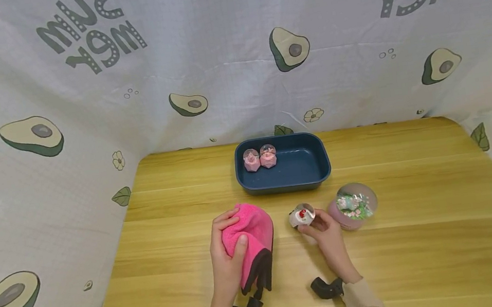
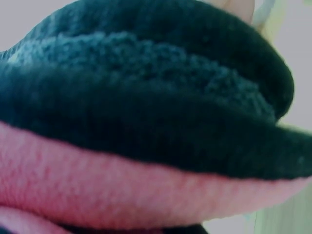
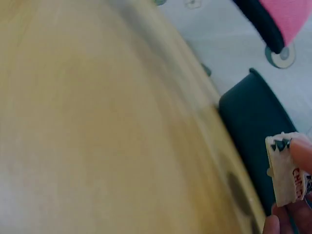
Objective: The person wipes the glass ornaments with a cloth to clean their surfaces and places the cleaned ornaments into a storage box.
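Observation:
My left hand point(image 1: 227, 259) grips a bunched pink cloth point(image 1: 252, 228) with black edging, fingers over its top and thumb across its front. In the left wrist view the cloth point(image 2: 122, 190) fills most of the picture, its dark edge folded. My right hand point(image 1: 331, 245) pinches a small snow globe point(image 1: 302, 215) with a white base and something red inside. The right wrist view shows that globe's pale base point(image 3: 285, 170), with red lettering, between thumb and fingers. Just right of this hand stands a larger snow globe point(image 1: 355, 205) on a pink base, with flowers inside.
Behind the hands, a dark blue tray point(image 1: 301, 167) sits near the table's back edge. Two small pink snow globes point(image 1: 251, 160) stand at its left end. A printed curtain point(image 1: 221, 32) hangs behind and beside the wooden table point(image 1: 427, 254).

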A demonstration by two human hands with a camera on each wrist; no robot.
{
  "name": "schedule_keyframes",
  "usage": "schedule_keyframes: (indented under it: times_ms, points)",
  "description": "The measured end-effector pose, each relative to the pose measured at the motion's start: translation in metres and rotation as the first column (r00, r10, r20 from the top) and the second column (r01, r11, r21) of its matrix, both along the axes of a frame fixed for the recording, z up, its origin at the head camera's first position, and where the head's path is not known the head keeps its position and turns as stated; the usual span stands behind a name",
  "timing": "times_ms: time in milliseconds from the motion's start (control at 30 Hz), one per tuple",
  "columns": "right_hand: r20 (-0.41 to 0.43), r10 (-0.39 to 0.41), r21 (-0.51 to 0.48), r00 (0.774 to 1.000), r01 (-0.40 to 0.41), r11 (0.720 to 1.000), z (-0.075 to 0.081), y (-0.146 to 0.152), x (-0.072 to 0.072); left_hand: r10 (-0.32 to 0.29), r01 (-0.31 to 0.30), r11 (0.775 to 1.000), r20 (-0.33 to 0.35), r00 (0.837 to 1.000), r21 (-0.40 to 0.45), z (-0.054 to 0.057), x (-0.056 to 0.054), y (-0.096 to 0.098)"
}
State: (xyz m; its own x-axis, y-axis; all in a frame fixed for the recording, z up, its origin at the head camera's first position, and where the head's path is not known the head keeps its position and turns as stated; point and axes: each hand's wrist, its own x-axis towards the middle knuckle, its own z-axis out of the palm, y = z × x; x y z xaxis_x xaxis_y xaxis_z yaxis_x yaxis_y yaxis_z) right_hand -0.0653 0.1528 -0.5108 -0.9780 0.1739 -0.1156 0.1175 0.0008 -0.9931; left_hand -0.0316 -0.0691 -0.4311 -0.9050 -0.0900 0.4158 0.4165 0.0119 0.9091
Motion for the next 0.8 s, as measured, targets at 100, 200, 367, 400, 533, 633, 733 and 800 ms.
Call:
schedule_keyframes:
  times_ms: [100,200,367,400,533,633,733,800]
  points:
    - [-0.008,0.021,-0.053,1.000,-0.022,0.998,0.006,0.002,0.002,-0.003,0.003,1.000,0.005,1.000,-0.002,-0.001,0.000,0.000]
    - [-0.047,0.042,-0.101,0.998,-0.046,0.994,0.014,0.004,0.004,-0.003,0.003,1.000,0.010,1.000,-0.006,-0.002,0.000,0.000]
    - [-0.153,0.075,-0.220,0.985,-0.108,0.970,0.031,0.003,0.008,-0.003,0.003,1.000,0.017,1.000,-0.013,-0.002,0.000,0.000]
    - [-0.165,0.079,-0.241,0.983,-0.118,0.963,0.035,0.003,0.008,-0.004,0.004,1.000,0.018,1.000,-0.013,-0.002,0.000,0.000]
    - [-0.194,0.084,-0.329,0.977,-0.146,0.933,0.049,0.002,0.011,-0.005,0.005,1.000,0.015,1.000,-0.015,0.000,0.000,0.001]
    - [-0.208,0.082,-0.359,0.975,-0.155,0.920,0.058,0.002,0.013,-0.006,0.006,1.000,0.014,1.000,-0.019,0.000,0.000,0.001]
    - [-0.240,0.089,-0.373,0.967,-0.177,0.911,0.065,0.003,0.015,-0.013,0.013,1.000,0.012,1.000,-0.021,0.001,0.000,0.001]
    - [-0.271,0.098,-0.390,0.958,-0.202,0.899,0.068,0.003,0.015,-0.017,0.017,1.000,0.012,1.000,-0.026,0.001,-0.001,0.001]
